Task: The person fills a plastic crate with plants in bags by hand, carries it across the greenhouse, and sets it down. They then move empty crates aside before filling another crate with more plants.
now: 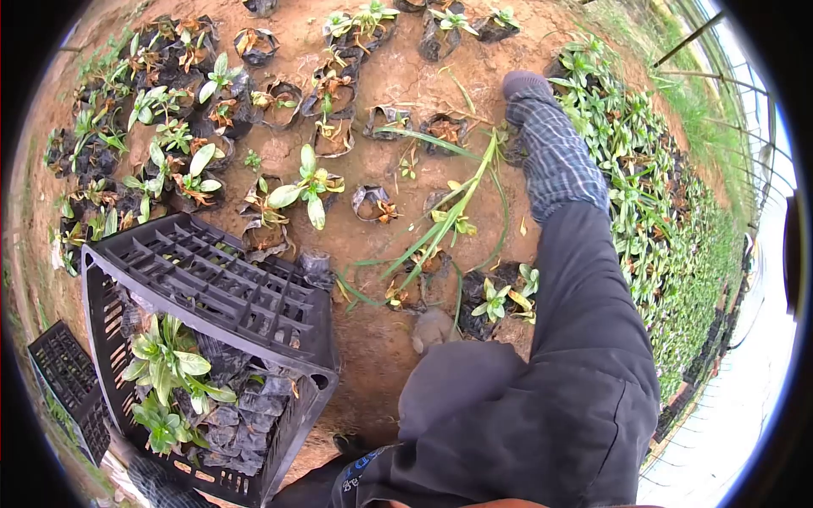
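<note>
The gloved left hand (152, 481) sits at the crate's (212, 288) lower rim and the right hand (432, 328) blurs low over soil, so neither grip can be read. A few seedlings (169, 372) are loaded just above the left hand. Many bags (309, 186) wait beyond the right hand.

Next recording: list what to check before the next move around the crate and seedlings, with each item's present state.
1. Crate standing level: not ok, it is tipped over on the soil.
2. Seedlings inside the crate: ok, the bags lie against its lower wall.
3. Left hand gripping the crate: cannot tell, only a sliver shows at the frame edge.
4. Right hand visible: not ok, out of view.
5. Foot clear of the bagged plants: cannot tell, it lies right beside them.
</note>
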Demonstrator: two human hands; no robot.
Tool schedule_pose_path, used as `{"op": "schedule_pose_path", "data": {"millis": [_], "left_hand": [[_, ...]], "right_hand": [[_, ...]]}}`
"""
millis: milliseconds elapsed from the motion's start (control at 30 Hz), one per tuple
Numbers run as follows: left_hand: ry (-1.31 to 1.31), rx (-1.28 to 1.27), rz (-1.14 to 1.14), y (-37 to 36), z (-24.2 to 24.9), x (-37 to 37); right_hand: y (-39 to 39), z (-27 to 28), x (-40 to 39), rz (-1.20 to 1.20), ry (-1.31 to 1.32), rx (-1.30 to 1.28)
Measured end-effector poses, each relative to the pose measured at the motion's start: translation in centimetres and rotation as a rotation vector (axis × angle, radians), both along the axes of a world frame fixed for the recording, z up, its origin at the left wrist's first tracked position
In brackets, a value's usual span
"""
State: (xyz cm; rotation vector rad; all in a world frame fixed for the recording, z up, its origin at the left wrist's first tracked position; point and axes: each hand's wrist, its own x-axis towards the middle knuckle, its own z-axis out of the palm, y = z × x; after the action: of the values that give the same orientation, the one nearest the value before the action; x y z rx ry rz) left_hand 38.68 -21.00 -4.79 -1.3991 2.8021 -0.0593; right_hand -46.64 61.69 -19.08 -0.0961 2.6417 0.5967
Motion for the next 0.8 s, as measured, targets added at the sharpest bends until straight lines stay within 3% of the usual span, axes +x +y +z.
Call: {"op": "schedule_pose_path", "data": {"millis": [67, 133, 167, 267, 333, 367, 400, 467, 500, 533, 600, 667, 733, 767, 800], "left_hand": [[0.041, 0.046, -0.015, -0.4, -0.1, 0.7], [0.148, 0.132, -0.044, -0.7, -0.5, 1.0], [0.151, 0.137, -0.047, -0.5, -0.5, 0.7], [0.146, 0.181, 0.129, 1.6, 0.1, -1.7], [0.262, 0.32, 0.294, 2.1, 0.3, -2.5], [0.061, 0.053, 0.1, 2.3, 0.1, -2.1], [-0.032, -0.045, 0.026, 2.1, 0.1, -2.0], [-0.042, 0.067, 0.056, 2.9, 0.2, -2.6], [0.307, 0.441, 0.521, 3.0, 1.1, -4.6], [0.551, 0.588, 0.838, 6.8, 2.9, -9.3], [0.362, 0.405, 0.545, 5.0, 1.7, -6.6], [0.42, 0.299, 0.3, 5.4, 1.3, -6.1], [-0.095, -0.072, 0.142, 6.6, 4.5, -10.2], [0.099, -0.188, 0.044, 9.1, 6.2, -13.0], [0.239, -0.201, -0.025, 12.5, 9.0, -17.6]], "right_hand": [[-0.1, 0.8, 0.8, 0.044, 0.009, -0.021], [-1.7, 4.2, 3.3, -0.127, 0.05, -0.264], [-1.3, 4.5, 4.4, -0.051, 0.104, -0.382], [-3.0, 2.6, 7.0, -0.237, 0.046, -0.244], [-4.3, 2.9, 10.3, -0.037, -0.138, -0.231], [-4.3, 2.4, 10.8, -0.034, -0.14, -0.237], [-4.1, 1.6, 11.1, -0.067, -0.174, -0.251], [-3.5, 0.8, 11.6, -0.12, -0.194, -0.279], [-3.1, 0.8, 12.0, -0.14, -0.173, -0.293], [-2.7, 0.6, 12.2, -0.157, -0.15, -0.308], [-2.3, 0.2, 12.6, -0.188, -0.109, -0.349], [-1.7, -0.1, 13.2, -0.234, -0.046, -0.404], [-1.1, -0.3, 13.9, -0.303, 0.03, -0.484], [-0.7, -0.4, 14.4, -0.361, 0.069, -0.558], [1.2, -6.2, 12.2, -0.424, 0.08, -0.757]]}}
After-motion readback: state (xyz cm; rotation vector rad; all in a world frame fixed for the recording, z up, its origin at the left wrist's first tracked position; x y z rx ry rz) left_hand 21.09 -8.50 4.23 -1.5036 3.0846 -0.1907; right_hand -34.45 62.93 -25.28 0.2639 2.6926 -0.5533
